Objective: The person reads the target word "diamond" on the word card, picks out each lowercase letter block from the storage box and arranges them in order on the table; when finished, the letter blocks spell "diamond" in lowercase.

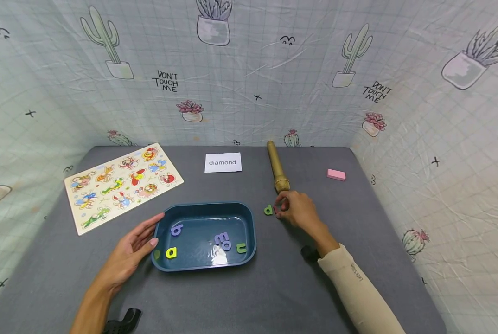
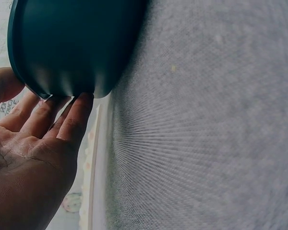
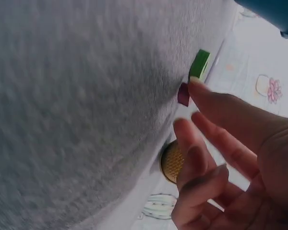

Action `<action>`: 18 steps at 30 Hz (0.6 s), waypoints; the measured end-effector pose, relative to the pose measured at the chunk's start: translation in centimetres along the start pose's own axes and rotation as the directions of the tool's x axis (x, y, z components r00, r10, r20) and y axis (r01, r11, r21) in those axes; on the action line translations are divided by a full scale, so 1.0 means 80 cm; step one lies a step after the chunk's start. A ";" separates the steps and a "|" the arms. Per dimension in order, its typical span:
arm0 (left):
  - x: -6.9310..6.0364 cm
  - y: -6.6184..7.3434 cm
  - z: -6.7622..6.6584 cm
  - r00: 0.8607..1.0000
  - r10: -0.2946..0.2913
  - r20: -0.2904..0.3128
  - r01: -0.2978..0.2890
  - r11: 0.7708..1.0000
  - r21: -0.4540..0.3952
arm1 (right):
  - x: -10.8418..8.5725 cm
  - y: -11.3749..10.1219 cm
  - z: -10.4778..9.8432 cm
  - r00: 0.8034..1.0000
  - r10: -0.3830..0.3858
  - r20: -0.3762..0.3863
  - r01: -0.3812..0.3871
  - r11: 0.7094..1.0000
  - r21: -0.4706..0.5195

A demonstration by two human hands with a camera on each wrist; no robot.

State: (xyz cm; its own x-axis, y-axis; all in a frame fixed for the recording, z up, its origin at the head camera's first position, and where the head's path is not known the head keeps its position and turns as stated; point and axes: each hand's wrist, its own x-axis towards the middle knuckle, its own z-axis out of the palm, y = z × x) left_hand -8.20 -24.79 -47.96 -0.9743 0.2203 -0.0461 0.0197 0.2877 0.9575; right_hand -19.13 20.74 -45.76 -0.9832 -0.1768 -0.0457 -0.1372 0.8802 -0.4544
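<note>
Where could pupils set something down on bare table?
Bare table: on the near side of the blue tray, and nearer than the pink block, right of the right hand. Crowded: between tray and right hand, where the green d lies near the microphone.

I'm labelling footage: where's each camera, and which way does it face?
Head: worn on the head, facing forward and down at the glossy dark blue rectangular tray; left hand, right hand, forearms show.
Left wrist: worn there, facing the tray's outer wall; left hand shows.
Right wrist: worn there, facing the small green letter; right hand shows.
Head and right wrist share the gold rod-shaped microphone.
</note>
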 end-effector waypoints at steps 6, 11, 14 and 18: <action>0.000 -0.002 0.000 1.000 0.009 0.000 -0.009 1.000 -0.003 | 0.009 0.000 0.000 0.998 -0.023 0.066 0.024 1.000 -0.014; 0.001 -0.003 -0.001 1.000 0.031 0.004 -0.031 0.999 -0.011 | 0.014 -0.001 0.001 0.998 -0.018 0.052 0.019 1.000 -0.015; 0.001 -0.004 -0.002 0.999 0.032 0.005 -0.032 0.999 -0.012 | 0.016 0.000 0.003 0.999 -0.014 0.042 0.015 1.000 -0.016; 0.001 -0.005 -0.002 1.000 0.028 0.006 -0.027 1.000 -0.013 | 0.017 0.001 0.005 0.999 -0.006 0.037 0.007 1.000 -0.024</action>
State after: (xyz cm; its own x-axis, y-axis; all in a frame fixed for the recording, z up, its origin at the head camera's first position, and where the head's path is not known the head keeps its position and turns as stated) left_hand -8.34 -25.05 -48.30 -0.9721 0.2337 -0.0214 0.0435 0.2693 0.9621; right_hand -20.46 20.41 -46.23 -0.9771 -0.1985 -0.0763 -0.1469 0.8893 -0.4332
